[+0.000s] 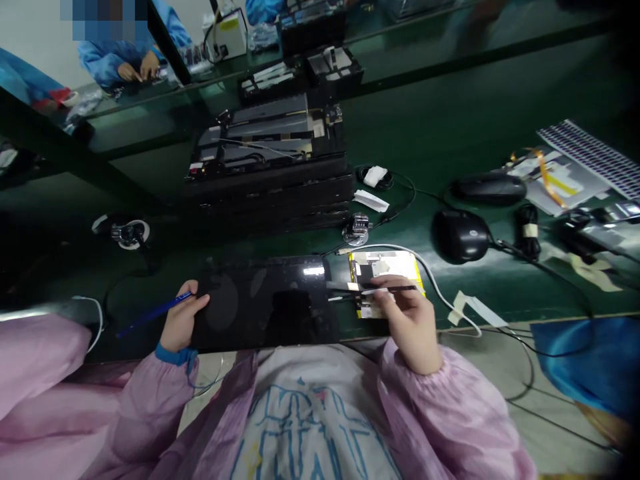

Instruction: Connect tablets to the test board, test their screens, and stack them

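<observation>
A glossy black screen panel [270,300] lies flat at the table's front edge, in front of my body. My left hand [181,317] is at its left end, with a long blue pen [155,315] held between the fingers and pointing down to the left. Off the panel's right end lies a battery-like pack [400,261] with yellow edges, white labels and dark parts, joined to it by thin strips. Over this pack, my right hand [407,317] pinches a slim dark-and-light stick-like tool [403,289]; its exact kind is unclear.
Behind the panel stands a tall stack of black device shells [270,160]. Black mice [461,235], coiled cables [529,230] and a barcode label sheet [595,157] lie to the right. A white cable [435,287] curves beside the pack. Across the bench, another person's hands [140,69] handle small parts.
</observation>
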`<state>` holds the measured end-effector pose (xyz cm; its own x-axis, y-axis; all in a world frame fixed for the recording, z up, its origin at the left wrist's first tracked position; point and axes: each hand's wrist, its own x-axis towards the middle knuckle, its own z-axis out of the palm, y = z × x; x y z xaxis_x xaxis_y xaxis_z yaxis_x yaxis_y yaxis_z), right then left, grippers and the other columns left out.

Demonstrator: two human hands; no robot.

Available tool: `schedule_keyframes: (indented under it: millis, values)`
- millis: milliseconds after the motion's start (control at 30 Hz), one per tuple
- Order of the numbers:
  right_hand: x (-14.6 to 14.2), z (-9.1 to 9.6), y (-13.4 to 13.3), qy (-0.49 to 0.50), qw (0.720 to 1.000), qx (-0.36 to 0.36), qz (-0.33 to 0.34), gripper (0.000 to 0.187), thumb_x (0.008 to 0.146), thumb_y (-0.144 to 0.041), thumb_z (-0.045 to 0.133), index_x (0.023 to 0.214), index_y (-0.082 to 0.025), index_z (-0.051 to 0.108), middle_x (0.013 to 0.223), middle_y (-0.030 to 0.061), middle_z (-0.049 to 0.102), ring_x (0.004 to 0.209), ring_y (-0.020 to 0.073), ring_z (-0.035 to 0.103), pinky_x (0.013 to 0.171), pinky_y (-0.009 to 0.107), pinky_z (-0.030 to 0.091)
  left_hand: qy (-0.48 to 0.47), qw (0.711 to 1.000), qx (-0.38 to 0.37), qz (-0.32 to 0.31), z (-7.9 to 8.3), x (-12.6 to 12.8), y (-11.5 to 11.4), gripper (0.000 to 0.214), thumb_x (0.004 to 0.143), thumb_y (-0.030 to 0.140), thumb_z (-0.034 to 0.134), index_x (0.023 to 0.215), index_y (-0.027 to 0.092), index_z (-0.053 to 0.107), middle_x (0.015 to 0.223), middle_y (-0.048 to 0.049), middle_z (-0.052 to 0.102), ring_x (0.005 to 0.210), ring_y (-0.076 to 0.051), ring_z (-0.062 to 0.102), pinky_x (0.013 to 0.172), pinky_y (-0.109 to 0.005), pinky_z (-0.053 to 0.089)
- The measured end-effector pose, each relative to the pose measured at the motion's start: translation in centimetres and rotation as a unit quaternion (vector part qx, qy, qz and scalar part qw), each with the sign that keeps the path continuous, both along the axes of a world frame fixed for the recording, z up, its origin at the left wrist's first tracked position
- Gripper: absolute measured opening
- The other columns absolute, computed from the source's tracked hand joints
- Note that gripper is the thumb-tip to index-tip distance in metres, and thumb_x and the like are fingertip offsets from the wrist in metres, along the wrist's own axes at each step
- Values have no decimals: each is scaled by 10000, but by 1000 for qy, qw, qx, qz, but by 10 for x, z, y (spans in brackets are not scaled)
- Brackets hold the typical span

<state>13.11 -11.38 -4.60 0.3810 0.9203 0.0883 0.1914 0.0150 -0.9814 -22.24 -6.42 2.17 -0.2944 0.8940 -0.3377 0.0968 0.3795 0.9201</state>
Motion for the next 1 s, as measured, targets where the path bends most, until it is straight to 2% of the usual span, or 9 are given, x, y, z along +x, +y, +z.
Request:
schedule_keyframes:
  millis: [100,333,433,533,633,700,767,867,1000]
  values:
    - [6,5,-2,-67,998,15,-11,150,824,-319,594,719,-225,647,811,56,671,838,220,608,801,387,460,12,1000,-6,-12,-1,-3,0,435,537,270,775,759,208,405,622,61,485,556,-110,494,509,-207,368]
    - [23,7,-3,40,996,-73,-15,184,756,-335,597,619,-214,603,671,16,658,681,183,606,661,309,460,137,988,63,-22,-7,-12,4,327,564,283,751,692,198,463,656,50,407,579,-106,415,532,-227,333]
    - [35,0,-3,12,996,-88,-21,167,767,-326,578,650,-209,603,711,26,663,700,191,610,666,317,463,193,978,58,-59,-5,-17,8,331,585,288,763,699,204,464,680,44,470,605,-118,457,588,-229,364]
    - [44,-6,-1,-84,995,-56,8,110,790,-290,549,811,-211,624,831,47,664,764,210,615,722,360,485,289,952,47,-83,11,-16,13,327,589,274,785,705,207,487,827,-13,595,710,-165,539,653,-258,399]
    - [44,-9,9,-213,970,26,113,375,772,-228,539,1144,-211,584,1134,113,608,1047,274,584,898,452,471,394,909,105,-92,36,7,18,314,616,267,775,732,220,488,957,-57,641,864,-237,587,728,-306,431]
    - [38,-8,19,-295,939,62,163,529,764,-210,544,1291,-210,502,1310,148,514,1208,318,493,981,512,417,406,885,149,-172,49,39,22,274,687,283,723,760,221,466,1021,-68,661,967,-261,600,834,-355,445]
    - [31,-7,29,-361,909,70,196,496,765,-197,557,1260,-209,525,1356,148,492,1266,348,435,999,546,384,395,842,177,-322,52,80,27,204,763,287,653,775,214,462,1083,-81,667,1001,-256,597,885,-386,442]
    - [24,-8,40,-413,878,73,231,199,781,-171,560,968,-204,617,1250,117,586,1267,353,432,1017,562,344,377,716,202,-551,38,142,37,97,846,223,527,759,202,490,972,-94,674,935,-246,591,828,-376,454]
    - [27,-9,39,-408,874,102,243,60,821,-159,542,813,-210,574,1104,74,663,1167,294,525,1061,570,289,428,580,209,-661,3,193,53,137,826,79,443,780,175,528,803,-95,642,844,-237,575,783,-366,412]
